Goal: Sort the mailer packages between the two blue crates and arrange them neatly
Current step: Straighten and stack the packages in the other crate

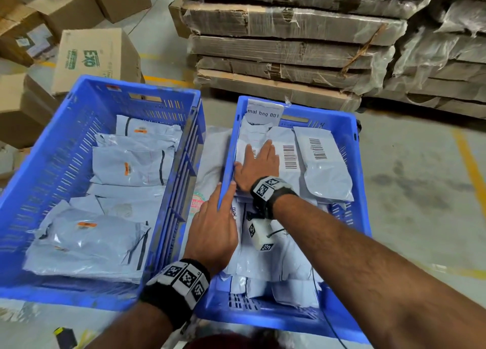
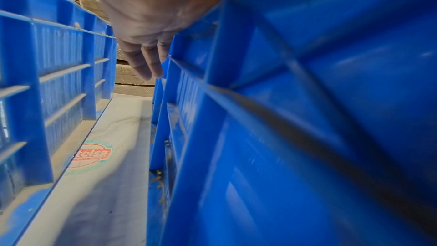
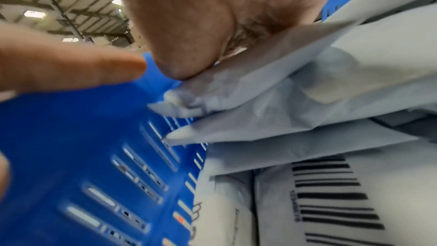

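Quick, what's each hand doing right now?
Left hand: open, straight fingers along the right crate's side wall, holding nothing.
Right hand: open, pressing flat on a mailer package.

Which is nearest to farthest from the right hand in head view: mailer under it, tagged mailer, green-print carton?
1. Mailer under it: right hand lies flat on it, right crate.
2. Tagged mailer: left crate, middle.
3. Green-print carton: floor, behind left crate.
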Demonstrator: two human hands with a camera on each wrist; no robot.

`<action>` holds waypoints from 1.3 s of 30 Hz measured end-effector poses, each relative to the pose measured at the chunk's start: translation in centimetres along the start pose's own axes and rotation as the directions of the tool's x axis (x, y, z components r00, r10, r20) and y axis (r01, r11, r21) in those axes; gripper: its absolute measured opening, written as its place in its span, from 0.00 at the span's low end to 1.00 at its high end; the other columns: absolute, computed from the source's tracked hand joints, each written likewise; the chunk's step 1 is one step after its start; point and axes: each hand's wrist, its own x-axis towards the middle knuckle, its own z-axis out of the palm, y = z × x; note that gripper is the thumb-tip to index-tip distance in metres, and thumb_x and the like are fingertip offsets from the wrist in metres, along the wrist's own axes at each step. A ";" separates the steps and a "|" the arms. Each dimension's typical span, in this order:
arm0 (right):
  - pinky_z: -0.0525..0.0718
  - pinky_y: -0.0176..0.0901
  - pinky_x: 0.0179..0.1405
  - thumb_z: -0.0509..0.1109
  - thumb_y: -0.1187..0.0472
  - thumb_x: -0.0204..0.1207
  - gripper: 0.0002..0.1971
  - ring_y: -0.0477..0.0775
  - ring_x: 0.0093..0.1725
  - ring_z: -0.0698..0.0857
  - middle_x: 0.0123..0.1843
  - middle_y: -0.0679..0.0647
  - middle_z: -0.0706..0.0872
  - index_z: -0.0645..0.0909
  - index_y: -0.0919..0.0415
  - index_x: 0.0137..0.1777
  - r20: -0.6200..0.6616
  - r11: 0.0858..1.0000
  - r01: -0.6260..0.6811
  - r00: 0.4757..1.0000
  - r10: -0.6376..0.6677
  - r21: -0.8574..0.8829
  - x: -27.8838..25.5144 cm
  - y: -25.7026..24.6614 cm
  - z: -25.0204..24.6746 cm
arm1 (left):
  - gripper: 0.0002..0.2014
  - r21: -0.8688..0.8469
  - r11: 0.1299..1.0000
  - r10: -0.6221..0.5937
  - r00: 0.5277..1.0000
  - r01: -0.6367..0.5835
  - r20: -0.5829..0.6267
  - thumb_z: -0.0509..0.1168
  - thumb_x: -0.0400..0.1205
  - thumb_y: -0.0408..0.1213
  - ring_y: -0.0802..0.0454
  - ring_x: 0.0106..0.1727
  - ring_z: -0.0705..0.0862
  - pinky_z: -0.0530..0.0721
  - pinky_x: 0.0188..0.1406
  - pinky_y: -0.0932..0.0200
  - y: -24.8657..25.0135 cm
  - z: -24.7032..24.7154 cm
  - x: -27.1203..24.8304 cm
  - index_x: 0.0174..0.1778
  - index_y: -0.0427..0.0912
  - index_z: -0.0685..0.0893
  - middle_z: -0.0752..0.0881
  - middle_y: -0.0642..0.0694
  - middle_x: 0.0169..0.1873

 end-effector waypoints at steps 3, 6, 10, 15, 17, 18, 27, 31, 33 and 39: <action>0.42 0.64 0.85 0.53 0.39 0.85 0.37 0.69 0.87 0.40 0.87 0.72 0.37 0.49 0.53 0.89 0.001 1.000 0.030 1.000 -0.030 0.010 -0.8 0.9 -1.0 | 0.34 0.021 1.000 -0.007 1.000 0.008 -0.005 0.50 0.84 0.38 0.42 0.65 0.78 0.81 0.60 0.46 0.2 -0.1 -0.1 0.89 0.53 0.55 0.65 0.46 0.85; 0.44 0.63 0.85 0.56 0.40 0.85 0.36 0.69 0.87 0.41 0.87 0.73 0.39 0.51 0.52 0.89 -0.128 0.992 0.117 0.986 -0.110 0.052 -3.2 2.4 -2.6 | 0.32 0.035 0.999 -0.006 1.000 0.007 -0.017 0.55 0.87 0.36 0.41 0.64 0.77 0.78 0.60 0.47 0.4 -0.3 -0.2 0.89 0.51 0.57 0.67 0.43 0.83; 0.43 0.59 0.86 0.57 0.41 0.86 0.36 0.68 0.88 0.41 0.87 0.73 0.43 0.50 0.53 0.89 -0.172 0.964 0.256 0.955 -0.241 0.067 -8.6 4.8 -4.6 | 0.31 0.030 0.999 0.024 0.999 -0.023 -0.029 0.56 0.88 0.34 0.42 0.61 0.78 0.77 0.57 0.48 0.5 -0.5 -0.3 0.89 0.48 0.59 0.69 0.42 0.81; 0.45 0.49 0.85 0.53 0.36 0.85 0.39 0.64 0.88 0.44 0.88 0.70 0.45 0.42 0.49 0.89 -0.006 0.936 0.352 0.936 -0.352 0.025 -17.0 8.7 -4.6 | 0.31 0.048 0.999 0.015 1.000 -0.015 -0.006 0.55 0.88 0.36 0.40 0.65 0.78 0.77 0.63 0.46 0.6 -0.5 -0.2 0.90 0.49 0.55 0.69 0.39 0.81; 0.50 0.50 0.84 0.52 0.33 0.83 0.41 0.64 0.88 0.46 0.88 0.68 0.44 0.39 0.47 0.89 0.130 0.943 0.331 0.937 -0.324 -0.030 -19.2 10.6 -3.7 | 0.31 0.049 0.999 0.005 1.000 -0.005 -0.007 0.55 0.88 0.35 0.39 0.63 0.78 0.77 0.59 0.46 0.7 -0.6 -0.3 0.90 0.49 0.56 0.70 0.38 0.80; 0.51 0.51 0.84 0.53 0.33 0.83 0.42 0.63 0.88 0.46 0.89 0.67 0.43 0.37 0.46 0.89 0.221 0.950 0.307 0.932 -0.287 -0.059 -19.8 11.4 -3.1 | 0.31 0.047 0.999 0.006 1.000 -0.005 -0.011 0.55 0.88 0.35 0.39 0.61 0.79 0.78 0.57 0.47 0.8 -0.7 -0.3 0.89 0.49 0.56 0.71 0.38 0.79; 0.64 0.62 0.82 0.61 0.35 0.81 0.48 0.67 0.87 0.51 0.88 0.66 0.35 0.32 0.47 0.87 0.411 0.962 0.180 0.908 -0.083 -0.204 -16.9 11.9 -0.8 | 0.31 0.085 0.996 0.018 1.000 -0.016 -0.024 0.57 0.88 0.35 0.38 0.55 0.80 0.77 0.50 0.48 0.7 -0.6 -0.3 0.89 0.47 0.59 0.72 0.38 0.78; 0.68 0.64 0.80 0.64 0.37 0.81 0.47 0.71 0.85 0.57 0.88 0.68 0.41 0.36 0.47 0.87 0.411 0.972 0.123 0.911 -0.029 -0.202 -14.3 10.5 0.3 | 0.32 0.092 0.995 0.026 0.999 -0.023 -0.033 0.57 0.87 0.35 0.39 0.53 0.80 0.76 0.48 0.49 0.7 -0.4 -0.3 0.89 0.47 0.59 0.73 0.38 0.77; 0.66 0.63 0.81 0.62 0.39 0.81 0.47 0.73 0.85 0.57 0.87 0.72 0.38 0.33 0.50 0.87 0.420 0.973 0.066 0.907 0.034 -0.220 -13.3 10.2 1.0 | 0.32 0.079 0.997 0.027 0.999 -0.023 -0.039 0.58 0.87 0.34 0.39 0.54 0.80 0.77 0.51 0.49 0.6 -0.3 -0.3 0.89 0.47 0.59 0.72 0.38 0.78; 0.67 0.63 0.81 0.63 0.30 0.74 0.55 0.77 0.83 0.58 0.86 0.75 0.42 0.34 0.56 0.87 0.418 0.976 -0.154 0.885 0.206 -0.155 -11.4 11.0 2.7 | 0.33 0.078 0.997 0.001 0.999 0.003 -0.044 0.57 0.86 0.35 0.42 0.59 0.79 0.76 0.56 0.48 0.3 -0.1 -0.3 0.89 0.50 0.58 0.70 0.40 0.81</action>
